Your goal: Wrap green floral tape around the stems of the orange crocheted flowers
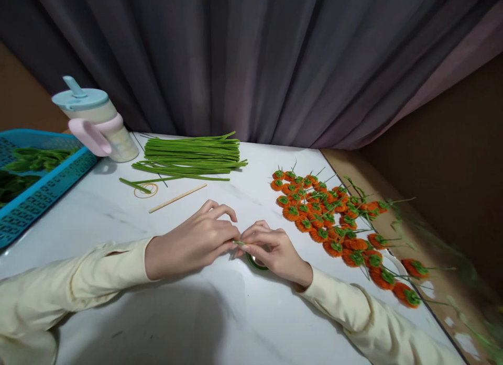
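Note:
My left hand (198, 235) and my right hand (275, 248) meet over the middle of the white table. Between their pinched fingertips shows the end of a thin green strip (238, 243); the fingers hide the rest, and its exact kind is unclear. Partly covered by my right hand, a green-rimmed ring like a tape roll (258, 264) lies on the tabletop. Beyond my left hand are a thin wooden stick (177, 198), rubber bands (140, 192) and a short green fuzzy stem (134, 185).
A bundle of green pipe cleaners (192, 155) lies at the back. Many small orange persimmon-like pieces with green tops (316, 218) spread along the right. A lidded tumbler (118, 137) and a blue basket (47, 195) of green leaf pieces stand left. A dark curtain (236, 61) hangs behind.

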`<state>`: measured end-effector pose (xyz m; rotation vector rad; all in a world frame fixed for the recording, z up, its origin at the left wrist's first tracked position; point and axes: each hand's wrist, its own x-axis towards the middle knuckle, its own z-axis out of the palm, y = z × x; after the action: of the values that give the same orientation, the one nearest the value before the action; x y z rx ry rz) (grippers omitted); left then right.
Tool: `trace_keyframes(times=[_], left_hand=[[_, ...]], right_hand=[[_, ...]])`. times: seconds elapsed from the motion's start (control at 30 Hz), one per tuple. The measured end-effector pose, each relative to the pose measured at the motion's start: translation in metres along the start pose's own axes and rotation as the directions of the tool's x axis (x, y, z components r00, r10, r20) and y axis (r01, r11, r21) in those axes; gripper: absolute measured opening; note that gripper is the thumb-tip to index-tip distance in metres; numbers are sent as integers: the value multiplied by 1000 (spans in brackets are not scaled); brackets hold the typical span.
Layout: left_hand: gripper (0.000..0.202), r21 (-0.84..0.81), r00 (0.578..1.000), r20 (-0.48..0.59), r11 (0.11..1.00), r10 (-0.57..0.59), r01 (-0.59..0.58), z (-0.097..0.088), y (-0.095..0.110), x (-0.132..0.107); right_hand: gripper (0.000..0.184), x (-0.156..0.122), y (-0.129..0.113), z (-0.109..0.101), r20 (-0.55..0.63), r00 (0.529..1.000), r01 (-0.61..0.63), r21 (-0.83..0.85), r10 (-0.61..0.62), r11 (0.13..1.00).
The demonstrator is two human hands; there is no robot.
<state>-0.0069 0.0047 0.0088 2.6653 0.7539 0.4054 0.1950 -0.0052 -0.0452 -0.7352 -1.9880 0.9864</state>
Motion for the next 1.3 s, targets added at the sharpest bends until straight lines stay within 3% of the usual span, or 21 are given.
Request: trace_keyframes(times=[0.13,0.3,0.4,0.53,0.63,0.7,0.77,0.9,1.03,1.17,1.3], left_hand=[[16,17,1000,0,1000,-18,18,-2,1,0],[24,-152,981,184,985,-55,83,-3,-7,1],[26,-170,979,197,981,-58,92,-2,-10,1],[24,-74,990,136,996,-43,53,-2,-8,0],[22,66,999,49,998,-14,11,0,-6,-1],[25,210,1000,-19,977,25,-20,2,-4,-2],[26,384,991,-102,922,89,-43,5,-3,-2],[25,642,915,-273,765,298,-58,12,-3,0],[26,689,851,-329,720,409,-79,16,-5,0],[27,664,821,-365,741,439,-101,16,-6,0],[30,549,838,-405,830,366,-97,17,-5,-1]], right_hand=[[20,-1,3,0,-34,999,41,-28,-42,999],[19,-5,4,1,-38,989,133,-149,-140,980],[20,-6,3,2,-22,988,147,-186,-153,972],[19,-4,1,2,-42,997,62,-103,-66,993],[18,-2,-1,1,12,981,-191,163,192,968],[19,1,-4,0,115,927,-372,388,357,843],[20,3,-6,-2,194,888,-450,552,417,702],[18,7,-7,-2,255,872,-459,723,417,517],[17,8,-6,0,305,852,-478,784,425,396],[17,8,-7,1,320,851,-484,785,417,386],[17,7,-8,0,275,869,-472,711,412,521]])
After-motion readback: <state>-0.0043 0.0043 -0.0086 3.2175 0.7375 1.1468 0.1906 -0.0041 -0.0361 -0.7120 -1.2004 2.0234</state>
